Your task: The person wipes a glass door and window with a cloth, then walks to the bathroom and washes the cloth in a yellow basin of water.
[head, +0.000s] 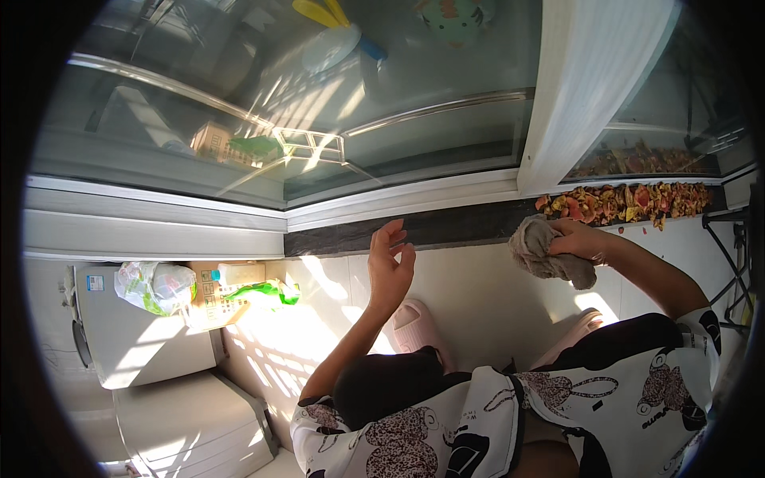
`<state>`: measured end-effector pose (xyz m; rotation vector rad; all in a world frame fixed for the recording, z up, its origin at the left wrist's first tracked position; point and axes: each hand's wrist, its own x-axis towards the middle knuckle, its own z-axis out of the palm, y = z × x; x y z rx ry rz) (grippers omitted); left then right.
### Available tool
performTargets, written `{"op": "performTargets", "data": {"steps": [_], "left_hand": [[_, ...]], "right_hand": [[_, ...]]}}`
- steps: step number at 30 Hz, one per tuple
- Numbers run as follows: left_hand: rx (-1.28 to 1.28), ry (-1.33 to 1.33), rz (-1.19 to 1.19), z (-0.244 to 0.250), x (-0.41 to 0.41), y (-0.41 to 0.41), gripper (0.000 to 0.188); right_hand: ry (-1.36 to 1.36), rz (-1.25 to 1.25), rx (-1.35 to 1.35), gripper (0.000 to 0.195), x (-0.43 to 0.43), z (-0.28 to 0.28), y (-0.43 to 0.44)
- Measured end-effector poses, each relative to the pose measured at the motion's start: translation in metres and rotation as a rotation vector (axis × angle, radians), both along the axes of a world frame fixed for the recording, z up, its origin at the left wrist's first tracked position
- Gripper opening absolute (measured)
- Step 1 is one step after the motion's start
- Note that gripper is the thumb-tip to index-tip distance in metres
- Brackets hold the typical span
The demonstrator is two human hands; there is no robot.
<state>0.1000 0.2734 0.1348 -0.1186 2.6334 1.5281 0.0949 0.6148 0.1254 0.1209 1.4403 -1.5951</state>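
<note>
My right hand (578, 242) grips a crumpled grey-brown cloth (538, 250) beside the dark stone sill (430, 230) at the foot of a glass door or window. Just beyond that hand, a long pile of dried red and yellow pieces (633, 203), perhaps petals or peel, lies along the right part of the sill. My left hand (391, 260) is raised at the sill's near edge with its fingers loosely curled and apart, holding nothing. Above both hands stands the large glass pane (418, 137) in its white frame (406, 200).
At the left, a clear plastic bag (156, 287) lies by a cardboard box (206, 299) with a capped bottle (239, 275) and green packaging (269, 293). Light-coloured cabinets (155, 334) stand below. A black folding frame (726, 263) is at the far right. Pink slippers (415, 325) are on the tiled floor.
</note>
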Motion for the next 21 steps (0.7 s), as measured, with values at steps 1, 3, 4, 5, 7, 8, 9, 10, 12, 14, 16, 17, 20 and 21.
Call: {"op": "performTargets", "data": {"steps": [1, 3, 4, 5, 7, 8, 9, 10, 12, 14, 16, 17, 20, 21], "left_hand": [[0.004, 0.007, 0.046, -0.010, 0.004, -0.006, 0.037], [0.029, -0.001, 0.141, -0.027, 0.001, -0.022, 0.037], [0.046, -0.022, 0.199, -0.035, 0.002, -0.031, 0.037], [0.061, -0.044, 0.253, -0.042, 0.000, -0.041, 0.037], [0.149, -0.026, 0.286, -0.055, -0.006, -0.048, 0.037], [0.148, -0.044, 0.360, -0.061, 0.001, -0.061, 0.036], [0.173, -0.047, 0.407, -0.068, 0.003, -0.066, 0.036], [0.240, -0.009, 0.427, -0.080, 0.001, -0.071, 0.034], [0.359, 0.000, 0.451, -0.092, -0.005, -0.074, 0.033], [0.439, 0.027, 0.498, -0.098, -0.015, -0.077, 0.033], [0.471, 0.012, 0.499, -0.096, -0.022, -0.078, 0.034], [0.474, 0.006, 0.514, -0.098, -0.022, -0.079, 0.034], [0.541, -0.020, 0.497, -0.108, -0.026, -0.079, 0.036], [0.556, -0.051, 0.481, -0.109, -0.026, -0.078, 0.036]], "right_hand": [[0.194, 0.091, 0.137, 0.042, -0.005, 0.008, -0.009], [0.576, 0.279, 0.413, 0.040, -0.017, 0.024, -0.038], [0.619, 0.235, 0.454, 0.038, -0.025, 0.035, -0.053], [0.720, 0.112, 0.383, 0.035, -0.036, 0.041, -0.066], [1.249, -0.084, 0.493, 0.039, -0.059, 0.083, -0.090], [1.498, -0.118, 0.468, 0.045, -0.086, 0.090, -0.106], [1.868, -0.204, 0.486, 0.053, -0.111, 0.096, -0.116], [2.172, -0.243, 0.742, 0.053, -0.129, 0.107, -0.116], [2.470, -0.456, 1.000, 0.048, -0.163, 0.101, -0.124], [2.635, -0.496, 1.018, 0.042, -0.182, 0.082, -0.148], [2.677, -0.340, 1.036, 0.036, -0.180, 0.048, -0.168], [2.706, -0.291, 1.000, 0.032, -0.183, 0.023, -0.179], [2.594, 0.053, 0.984, 0.026, -0.174, -0.068, -0.217], [2.581, 0.282, 0.985, 0.017, -0.168, -0.088, -0.229]]}}
